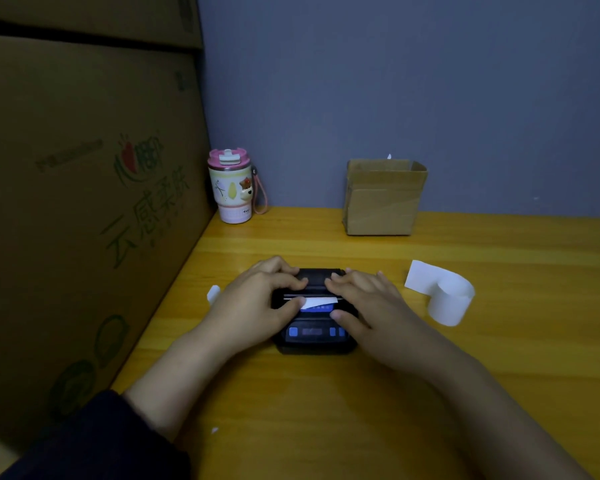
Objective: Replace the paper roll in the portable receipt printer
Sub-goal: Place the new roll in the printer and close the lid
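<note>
A small black receipt printer with blue buttons lies on the yellow wooden table. A short strip of white paper sticks out of its slot. My left hand rests over the printer's left side, fingers on the lid and thumb on the paper strip. My right hand covers the right side, fingers pressing on the lid, thumb by the front panel. A white paper roll with a loose tail lies on the table to the right of the printer.
A large printed cardboard box walls off the left side. A pink-lidded tumbler stands at the back left, a small open cardboard box at the back against the wall. A small white object lies left of my left hand.
</note>
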